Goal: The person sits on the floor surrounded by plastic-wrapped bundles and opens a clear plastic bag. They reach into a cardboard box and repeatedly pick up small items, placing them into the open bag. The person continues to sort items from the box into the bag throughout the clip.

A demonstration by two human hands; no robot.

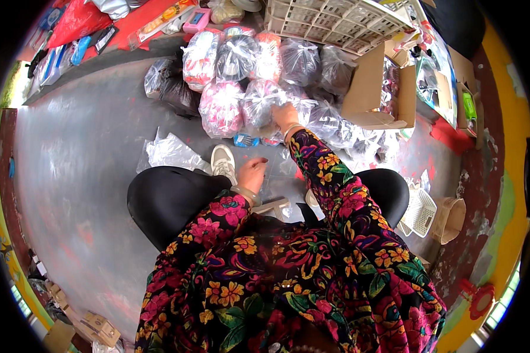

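Observation:
My right hand (285,116) reaches forward to the near rows of knotted clear plastic bags. Its fingers are closed at the upper right of a bag with pale and pinkish contents (258,101); the fingertips are partly hidden against the plastic. To its left sits a bag of pink and white items (221,110). Nearer to me, my left hand (253,173) hovers beside my left shoe (222,163), its fingers loosely curled with nothing visible in them. A small blue package (245,140) lies on the floor just in front of the bags.
An open cardboard box (374,88) of wrapped goods stands right of the bags, with a cream plastic crate (335,26) behind. An empty clear bag (174,152) lies left of my foot. A white basket (418,210) and a paper bag (449,219) stand at my right.

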